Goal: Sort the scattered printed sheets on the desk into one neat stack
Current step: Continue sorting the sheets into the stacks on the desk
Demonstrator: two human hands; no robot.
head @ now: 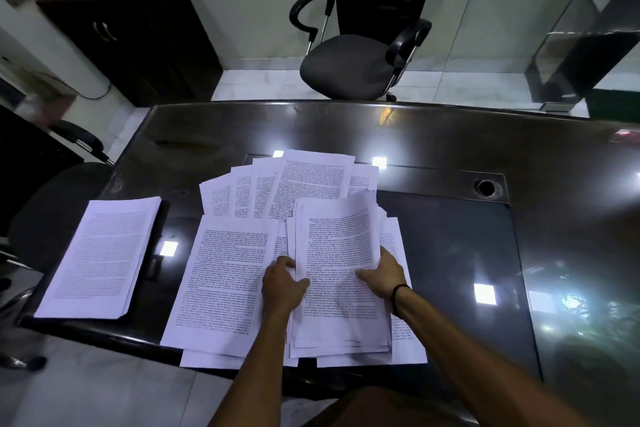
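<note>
1. The desk (450, 149) is dark and glossy, mirroring square ceiling lights, with a curved far edge and a round cable hole (486, 187) toward its far right.
2. A squared stack (100, 256) of printed pages lies at the near left corner, apart from the rest.
3. A fan (287, 184) of overlapping sheets lies mid-desk, beyond the others.
4. A large sheet (221, 284) lies near the front edge, just right of the stack, overhanging the edge with pages under it.
5. A loose pile (343, 305) lies just right of that sheet, overlapping it, corners uneven.
</note>
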